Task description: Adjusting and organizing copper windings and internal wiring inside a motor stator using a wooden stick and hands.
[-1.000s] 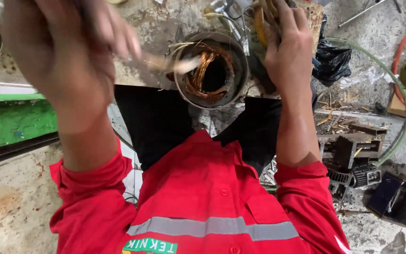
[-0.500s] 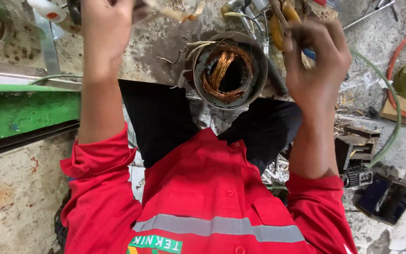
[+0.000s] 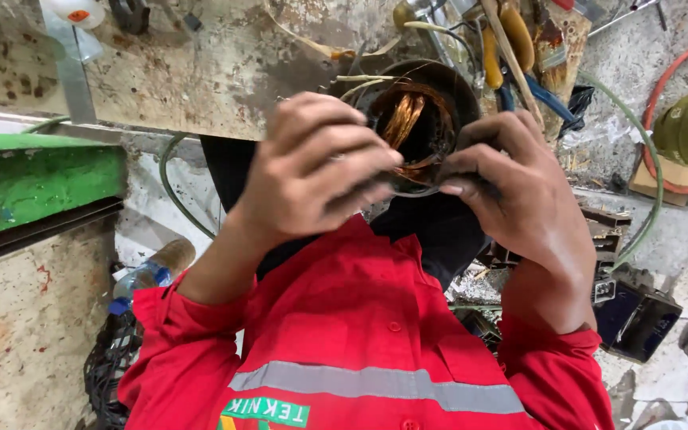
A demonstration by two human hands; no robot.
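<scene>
Both hands are working the copper winding (image 3: 404, 119) inside the round motor stator (image 3: 424, 103) on the workbench (image 3: 224, 72): left hand (image 3: 312, 171) and right hand (image 3: 511, 187) curled, fingers pinching its near rim; seating the coil likely needs careful, even pressing

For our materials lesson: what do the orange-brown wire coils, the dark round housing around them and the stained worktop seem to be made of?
Orange-brown wire coils: probably copper, glossy; bright metallic orange strands.
Dark round housing: likely steel or iron, dull and grimy; grey-black rim.
Stained worktop: possibly stone or concrete, matt, mottled beige with dark blotches.
Both the left hand and right hand grip the housing's near rim.
</scene>
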